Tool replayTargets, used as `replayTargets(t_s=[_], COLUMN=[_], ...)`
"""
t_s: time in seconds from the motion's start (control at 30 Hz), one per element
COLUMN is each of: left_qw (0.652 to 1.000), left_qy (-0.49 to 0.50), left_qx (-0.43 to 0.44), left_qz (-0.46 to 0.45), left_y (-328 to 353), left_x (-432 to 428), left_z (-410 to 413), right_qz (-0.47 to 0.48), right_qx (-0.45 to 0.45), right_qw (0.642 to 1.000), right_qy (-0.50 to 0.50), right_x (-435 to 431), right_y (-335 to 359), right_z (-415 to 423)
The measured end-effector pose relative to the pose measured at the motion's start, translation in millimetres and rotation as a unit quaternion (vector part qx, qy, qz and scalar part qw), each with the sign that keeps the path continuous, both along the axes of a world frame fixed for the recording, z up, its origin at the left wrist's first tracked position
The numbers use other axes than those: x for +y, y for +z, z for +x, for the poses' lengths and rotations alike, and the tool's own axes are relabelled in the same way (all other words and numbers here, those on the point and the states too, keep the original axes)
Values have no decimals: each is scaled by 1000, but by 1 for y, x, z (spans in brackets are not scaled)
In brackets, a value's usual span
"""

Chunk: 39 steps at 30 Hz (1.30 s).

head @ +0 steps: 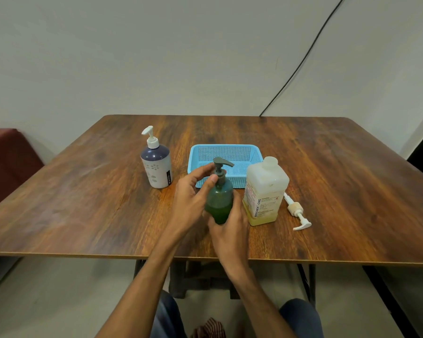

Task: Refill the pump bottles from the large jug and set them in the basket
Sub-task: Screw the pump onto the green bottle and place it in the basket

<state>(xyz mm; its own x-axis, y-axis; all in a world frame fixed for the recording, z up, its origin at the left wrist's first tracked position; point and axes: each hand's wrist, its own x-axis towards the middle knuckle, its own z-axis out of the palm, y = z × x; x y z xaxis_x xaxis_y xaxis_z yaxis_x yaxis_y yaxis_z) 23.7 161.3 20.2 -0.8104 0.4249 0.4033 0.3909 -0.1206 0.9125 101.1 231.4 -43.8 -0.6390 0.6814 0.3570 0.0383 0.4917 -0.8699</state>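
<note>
One wide brown wood-grain tabletop (83,203) carries everything, and the person sits at its near edge. Behind the hands lies the light blue perforated plastic basket (242,153); no bottle shows in it, so the task looks to be at an early step. Just beside it on the right stands the large square translucent jug (266,186), which has only a low layer of yellowish liquid, and a pale cap seems to be on it. Left of the basket, apart from it, waits the white and navy pump bottle (156,167). The dark green translucent pump bottle (220,198) is upright in front of the basket, close to the jug. The right hand (230,230) wraps its grip round the lower body to keep this bottle steady. The left hand (188,198) has a narrow grip, thumb and fingers pinching the collar under the pump, probably to unscrew it. The small cream loose pump (296,211) lies flat to the right of the jug. The jug is very near the right hand and could be knocked.
</note>
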Motion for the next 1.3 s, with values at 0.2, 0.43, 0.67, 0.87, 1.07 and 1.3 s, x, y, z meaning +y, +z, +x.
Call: replayTargets(t_s=[0.2, 0.43, 0.67, 0.87, 1.07, 1.3], left_qw=[996, 999, 1000, 999, 999, 997], left_qy=[86, 37, 19, 42, -12, 48], left_qx=[37, 29, 12, 29, 38, 50], left_qz=[8, 9, 14, -8, -24, -20], left_y=[1, 2, 1, -3, 5, -5], left_x=[8, 3, 2, 8, -1, 4], left_z=[4, 1, -4, -7, -12, -3], right_qz=[-3, 5, 4, 6, 6, 10], right_qx=[-5, 0, -8, -4, -6, -16], right_qw=[1000, 1000, 1000, 1000, 1000, 1000], right_qy=[-2, -3, -4, -3, -3, -4], right_x=[0, 1, 1, 1, 0, 0], right_y=[2, 0, -1, -2, -1, -2], right_z=[-1, -2, -3, -3, -2, -3])
